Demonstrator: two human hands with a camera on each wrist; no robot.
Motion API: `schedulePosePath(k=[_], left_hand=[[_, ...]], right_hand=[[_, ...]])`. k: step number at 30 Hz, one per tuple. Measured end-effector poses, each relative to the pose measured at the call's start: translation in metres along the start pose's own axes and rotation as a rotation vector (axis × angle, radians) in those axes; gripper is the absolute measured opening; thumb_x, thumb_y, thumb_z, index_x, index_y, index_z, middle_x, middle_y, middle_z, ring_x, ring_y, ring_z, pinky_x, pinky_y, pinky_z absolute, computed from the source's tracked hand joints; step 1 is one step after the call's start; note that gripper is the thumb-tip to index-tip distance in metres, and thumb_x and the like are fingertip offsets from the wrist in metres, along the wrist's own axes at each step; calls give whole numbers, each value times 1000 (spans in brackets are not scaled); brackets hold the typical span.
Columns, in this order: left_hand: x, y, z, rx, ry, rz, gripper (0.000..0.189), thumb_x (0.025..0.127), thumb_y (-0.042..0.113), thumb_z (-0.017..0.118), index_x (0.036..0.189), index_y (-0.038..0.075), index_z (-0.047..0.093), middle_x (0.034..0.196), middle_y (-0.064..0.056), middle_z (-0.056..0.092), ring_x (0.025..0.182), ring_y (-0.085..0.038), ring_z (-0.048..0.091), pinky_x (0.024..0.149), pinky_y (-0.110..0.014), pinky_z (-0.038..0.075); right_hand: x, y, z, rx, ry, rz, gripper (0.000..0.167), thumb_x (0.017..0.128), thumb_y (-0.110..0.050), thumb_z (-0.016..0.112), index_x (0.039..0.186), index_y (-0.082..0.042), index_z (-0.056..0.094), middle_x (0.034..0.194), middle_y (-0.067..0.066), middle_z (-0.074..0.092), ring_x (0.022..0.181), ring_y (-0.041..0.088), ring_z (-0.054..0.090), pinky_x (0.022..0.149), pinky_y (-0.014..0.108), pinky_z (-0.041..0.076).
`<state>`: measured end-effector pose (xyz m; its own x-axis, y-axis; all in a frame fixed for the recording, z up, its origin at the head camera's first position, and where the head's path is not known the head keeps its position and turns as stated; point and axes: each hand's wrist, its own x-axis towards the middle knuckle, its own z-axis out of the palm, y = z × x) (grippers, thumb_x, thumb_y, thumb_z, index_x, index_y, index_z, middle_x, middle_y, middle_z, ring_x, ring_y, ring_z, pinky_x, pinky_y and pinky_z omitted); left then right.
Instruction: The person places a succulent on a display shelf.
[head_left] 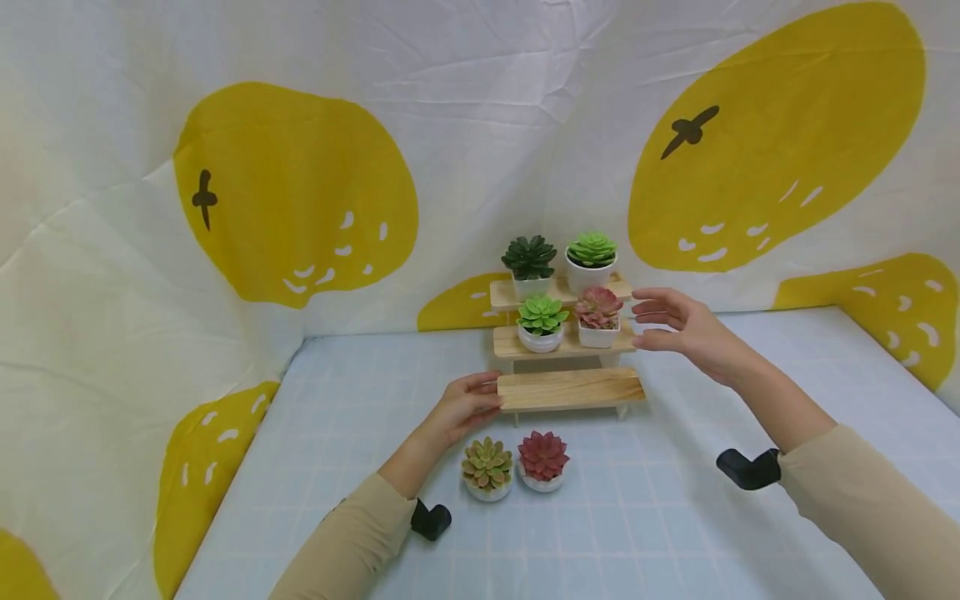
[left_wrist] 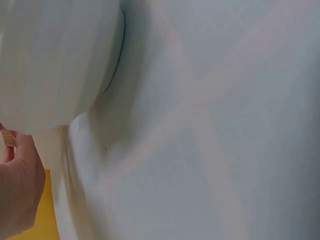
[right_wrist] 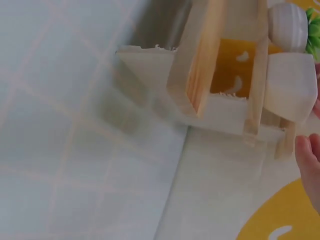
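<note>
A three-step wooden stand (head_left: 572,392) is at the middle of the table, its front step lowest. My left hand (head_left: 463,408) pinches the left end of that front step; in the left wrist view the wood's end grain (left_wrist: 8,138) shows between the fingers. At the stand's right side my right hand (head_left: 686,329) is raised with fingers spread, fingertips close to the middle step's end. On the middle step stand a green succulent (head_left: 542,315) and a pink succulent (head_left: 599,308) in white pots. A dark green succulent (head_left: 529,258) and a bright green one (head_left: 592,249) occupy the top step.
In front of the stand, a yellowish-green succulent (head_left: 487,463) and a dark red succulent (head_left: 543,455) sit side by side on the pale blue checked tablecloth (head_left: 600,533). Behind the stand hangs a white curtain (head_left: 480,167) with large yellow fruit prints.
</note>
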<state>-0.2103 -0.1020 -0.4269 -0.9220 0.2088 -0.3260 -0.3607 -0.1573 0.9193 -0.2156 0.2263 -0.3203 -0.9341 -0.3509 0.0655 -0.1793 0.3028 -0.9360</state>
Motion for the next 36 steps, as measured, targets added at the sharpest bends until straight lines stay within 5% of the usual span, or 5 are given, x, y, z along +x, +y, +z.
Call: schedulePosePath(k=[5, 15, 23, 30, 36], left_hand=[[0, -1, 0, 3, 0, 1, 48, 83, -12, 57, 130, -3, 50, 119, -20, 55, 88, -18, 59, 78, -30, 52], [-1, 1, 0, 17, -1, 12, 47, 83, -11, 58, 130, -4, 50, 122, -23, 53, 91, -20, 58, 83, -34, 51], [0, 0, 0, 5, -13, 15, 48, 84, -12, 57, 130, -4, 50, 122, -23, 53, 91, -20, 58, 82, -32, 51], [-2, 1, 1, 4, 2, 14, 48, 83, -13, 57, 130, -3, 50, 120, -22, 55, 90, -19, 58, 79, -31, 52], [-1, 0, 0, 17, -3, 14, 48, 83, -12, 58, 130, -3, 50, 119, -21, 54, 92, -20, 57, 79, -30, 52]], right_hand=[[-11, -3, 0, -29, -14, 0, 57, 86, -9, 66, 134, -7, 37, 126, 15, 44, 111, 15, 47, 83, 19, 48], [-28, 1, 12, -29, -79, 10, 61, 81, -8, 71, 133, 1, 39, 126, 19, 47, 107, 10, 52, 83, 23, 49], [-40, 21, 35, -4, -188, 13, 61, 79, -6, 73, 130, 4, 42, 126, 27, 46, 115, 41, 44, 93, 33, 46], [-44, 44, 59, 69, -336, 30, 66, 79, -7, 73, 134, 4, 38, 132, 27, 42, 119, 42, 40, 97, 32, 43], [-46, 55, 76, 114, -371, 36, 67, 78, -5, 73, 135, 4, 38, 131, 27, 41, 119, 44, 40, 98, 39, 40]])
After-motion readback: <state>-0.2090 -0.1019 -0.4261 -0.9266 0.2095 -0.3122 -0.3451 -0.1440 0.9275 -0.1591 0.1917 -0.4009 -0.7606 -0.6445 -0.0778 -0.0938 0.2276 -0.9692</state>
